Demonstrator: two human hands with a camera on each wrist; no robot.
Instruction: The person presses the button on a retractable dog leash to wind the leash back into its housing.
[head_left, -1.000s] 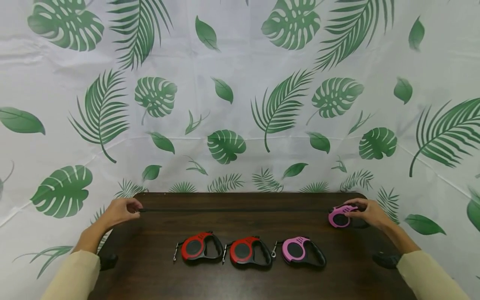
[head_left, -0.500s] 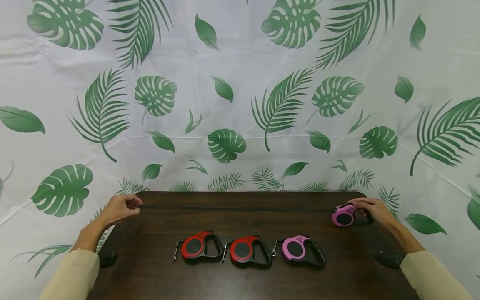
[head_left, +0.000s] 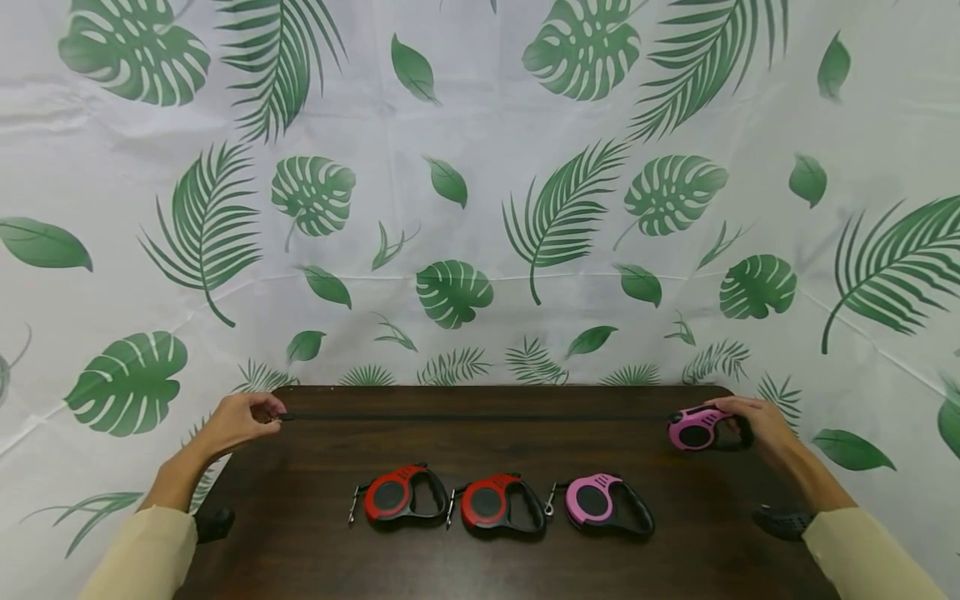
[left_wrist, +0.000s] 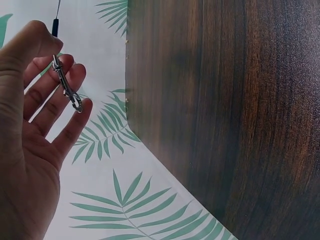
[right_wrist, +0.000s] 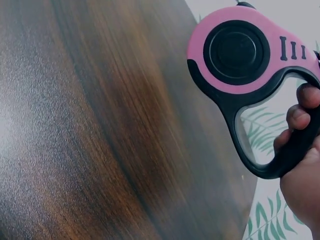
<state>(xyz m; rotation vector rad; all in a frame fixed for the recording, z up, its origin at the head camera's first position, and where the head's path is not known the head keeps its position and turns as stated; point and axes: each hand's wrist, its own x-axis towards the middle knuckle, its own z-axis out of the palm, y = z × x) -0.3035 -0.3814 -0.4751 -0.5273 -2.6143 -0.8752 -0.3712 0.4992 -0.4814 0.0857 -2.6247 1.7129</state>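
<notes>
In the right wrist view my right hand [right_wrist: 305,130] has its fingers curled round the black handle of a pink retractable dog leash [right_wrist: 227,52]. In the head view a dark cord [head_left: 480,417] stretches taut from that leash across the back of the table to my left hand [head_left: 243,419]. There my thumb and fingers pinch the cord's end by its metal snap clip [left_wrist: 67,85], which hangs against the fingers in the left wrist view. My right hand [head_left: 753,421] stays above the table's far right corner.
On the dark wooden table [head_left: 495,575] lie two red retractable leashes [head_left: 387,496] and a second pink leash [head_left: 588,500] in a row. Behind the table hangs a white leaf-print cloth [head_left: 480,208]. Dark objects [head_left: 213,525] sit by both forearms.
My right hand has shifted slightly right with the pink leash and now grips its handle rather than the top of its body. The left hand has barely moved; the cord stays taut.
</notes>
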